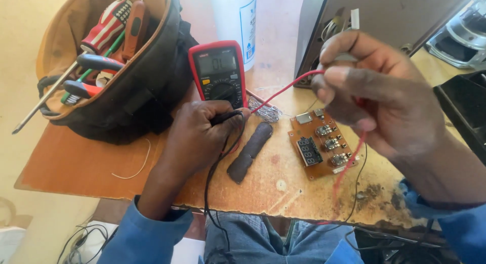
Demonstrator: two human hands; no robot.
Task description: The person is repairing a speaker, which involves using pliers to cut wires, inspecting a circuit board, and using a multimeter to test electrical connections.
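Both probe tips hidden, left hand grip clenched on black lead, right hand pinching red lead.

Lying flat on the worktop: red-cased multimeter, grey display lit. Running from the left hand, black lead, trailing off the edge; looping through the right hand, red lead. Resting between the hands, brown circuit board.

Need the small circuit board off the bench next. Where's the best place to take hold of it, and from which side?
Take the circuit board by its long bare edges, from above. It lies flat, and its top carries a display and a row of knobs, so an edge grip avoids them. The red lead from the right hand crosses its right end.
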